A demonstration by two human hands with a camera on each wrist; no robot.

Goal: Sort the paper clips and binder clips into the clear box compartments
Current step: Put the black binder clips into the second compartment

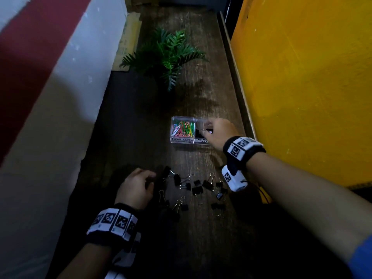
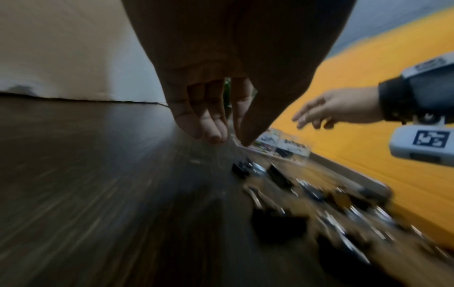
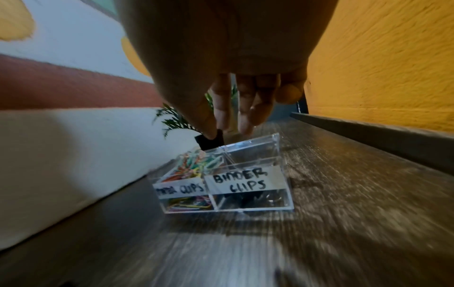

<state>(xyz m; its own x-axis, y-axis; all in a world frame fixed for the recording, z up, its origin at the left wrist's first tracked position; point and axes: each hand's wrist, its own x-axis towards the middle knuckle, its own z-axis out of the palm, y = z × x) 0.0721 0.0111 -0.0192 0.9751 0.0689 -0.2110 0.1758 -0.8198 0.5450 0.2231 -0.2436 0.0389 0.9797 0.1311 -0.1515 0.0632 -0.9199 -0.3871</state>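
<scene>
Binder clip (image 3: 210, 142), black, pinched between thumb and forefinger of the right hand (image 1: 219, 133), other fingers loosely spread. Held just above the far edge of the clear box (image 3: 245, 180), close to the divider between its two compartments. Left compartment, labelled for paper clips, heaped with coloured paper clips (image 1: 184, 128); right compartment, labelled for binder clips, with a few dark clips at the bottom. Box set on a dark wooden table (image 1: 201, 77), beside a yellow wall on the right, a green plant (image 1: 167, 53) farther off.

Left hand (image 1: 135, 188) low over the near table, fingers relaxed and hanging down, nothing seen in them. Loose binder clips (image 1: 197, 188) scattered just to its right.

Risks, as judged: released so near the divider, could have dropped among the paper clips; let go too high, could have struck the rim and bounced onto the table; brushed by the fingers, could have slid the light box.
</scene>
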